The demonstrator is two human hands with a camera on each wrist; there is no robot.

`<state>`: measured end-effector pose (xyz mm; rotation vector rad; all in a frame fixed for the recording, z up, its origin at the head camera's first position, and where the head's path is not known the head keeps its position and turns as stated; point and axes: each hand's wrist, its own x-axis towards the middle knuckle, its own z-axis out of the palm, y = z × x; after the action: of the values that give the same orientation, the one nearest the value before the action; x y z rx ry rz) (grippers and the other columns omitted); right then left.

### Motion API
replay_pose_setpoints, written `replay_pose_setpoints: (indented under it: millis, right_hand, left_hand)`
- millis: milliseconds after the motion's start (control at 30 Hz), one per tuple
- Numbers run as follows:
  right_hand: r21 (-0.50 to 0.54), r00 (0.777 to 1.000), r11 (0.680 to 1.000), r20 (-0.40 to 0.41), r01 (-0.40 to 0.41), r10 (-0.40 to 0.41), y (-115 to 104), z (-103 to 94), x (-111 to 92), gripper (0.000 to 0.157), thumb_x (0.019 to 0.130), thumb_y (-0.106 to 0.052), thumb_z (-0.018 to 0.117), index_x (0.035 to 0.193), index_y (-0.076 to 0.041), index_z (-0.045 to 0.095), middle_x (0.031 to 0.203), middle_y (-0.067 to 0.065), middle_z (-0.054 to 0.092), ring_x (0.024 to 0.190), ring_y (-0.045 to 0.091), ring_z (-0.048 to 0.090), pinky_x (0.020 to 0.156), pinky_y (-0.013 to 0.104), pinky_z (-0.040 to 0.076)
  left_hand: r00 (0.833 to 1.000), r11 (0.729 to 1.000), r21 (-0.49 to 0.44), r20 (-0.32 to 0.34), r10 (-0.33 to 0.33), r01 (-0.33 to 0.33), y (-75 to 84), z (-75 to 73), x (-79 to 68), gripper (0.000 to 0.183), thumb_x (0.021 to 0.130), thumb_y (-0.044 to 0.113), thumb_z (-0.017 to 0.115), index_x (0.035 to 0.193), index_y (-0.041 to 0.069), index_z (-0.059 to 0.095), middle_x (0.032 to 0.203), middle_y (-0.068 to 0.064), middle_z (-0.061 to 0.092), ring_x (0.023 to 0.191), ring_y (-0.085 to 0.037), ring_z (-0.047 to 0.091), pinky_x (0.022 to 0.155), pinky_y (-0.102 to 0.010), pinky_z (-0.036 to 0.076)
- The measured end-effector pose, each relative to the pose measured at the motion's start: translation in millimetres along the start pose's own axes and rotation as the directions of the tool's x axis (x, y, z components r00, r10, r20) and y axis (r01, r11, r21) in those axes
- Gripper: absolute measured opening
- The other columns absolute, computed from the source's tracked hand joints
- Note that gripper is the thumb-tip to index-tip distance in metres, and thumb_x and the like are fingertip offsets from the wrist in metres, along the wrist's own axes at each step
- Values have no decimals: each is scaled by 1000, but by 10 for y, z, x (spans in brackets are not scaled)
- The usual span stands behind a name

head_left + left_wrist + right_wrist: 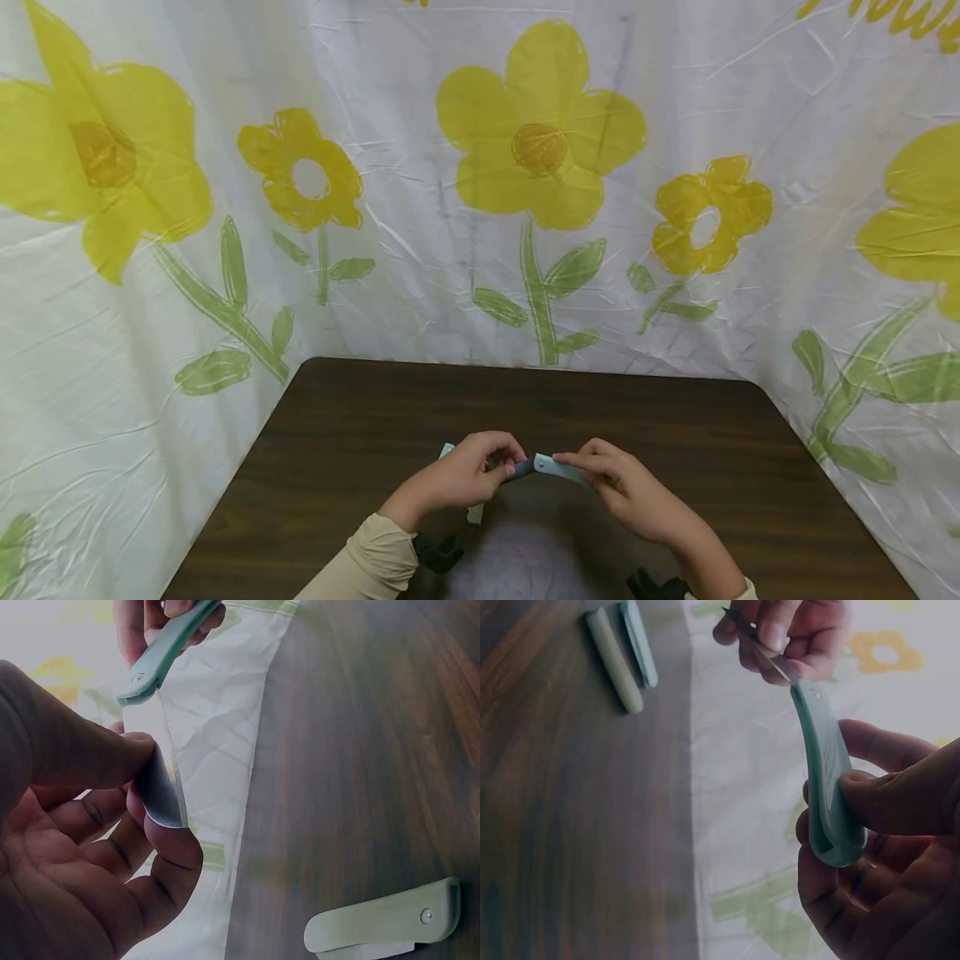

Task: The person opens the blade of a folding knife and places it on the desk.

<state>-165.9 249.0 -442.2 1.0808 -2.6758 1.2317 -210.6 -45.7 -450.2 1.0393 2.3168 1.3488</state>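
Between the two hands, above the table, is a folding knife [558, 468] with a teal handle and its metal blade [161, 780] swung out. My left hand [457, 475] pinches the blade between thumb and fingers, close to its tip. The teal handle [829, 772] is gripped by my right hand [630, 492], with the thumb lying along its side. On the table near the left hand lie a pale green folding knife [615, 664] and a second teal one [639, 645], side by side. In the left wrist view, a strip of folded blade shows along the pale green knife's edge.
The dark wood-grain table [360, 408] has a white patterned cloth or sheet [735, 772] at its near side. A white curtain [405, 275] with yellow flowers hangs behind and along both sides of the table.
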Motion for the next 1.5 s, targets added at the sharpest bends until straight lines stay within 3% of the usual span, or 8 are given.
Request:
replay_pose_setpoints:
  millis: [233,433,1000,1300,1500]
  right_hand:
    - [-13,996,999,83,-35,36,14,-33,17,49,105,10,49,146,-13,66,105,-8,57,87,7,51,72,25,46]
    - [-2,989,999,143,-41,41,-8,-42,17,38,111,-3,49,145,-9,65,107,-7,56,89,6,51,74,25,47]
    - [-5,979,1000,203,-20,21,-8,-31,11,37,110,-2,51,142,-9,68,106,-6,56,89,1,47,73,23,44]
    - [-72,984,995,161,-71,81,117,42,-80,45,106,7,51,142,-13,68,104,-4,58,86,-1,46,72,22,44]
    - [-70,990,994,110,-84,91,201,48,-164,36,105,2,60,135,-13,71,109,-4,61,90,1,52,73,22,48]
  left_hand:
    - [999,1000,20,46,-9,8,-29,-7,-9,17,108,5,56,111,15,70,96,5,64,83,-6,57,72,-23,48]
    - [998,999,40,60,3,-5,-62,-6,-18,17,107,4,58,110,14,71,98,4,66,82,-4,57,71,-22,48]
    - [990,992,115,140,31,-47,-59,10,8,17,105,0,58,109,10,72,100,1,67,76,-1,52,71,-20,48]
    - [996,989,143,89,29,-41,-95,103,45,16,105,1,61,110,9,74,105,-4,69,78,0,53,72,-20,49]
    - [998,982,182,58,39,-49,-153,220,91,17,103,1,63,109,10,76,101,0,69,80,1,53,75,-19,50]
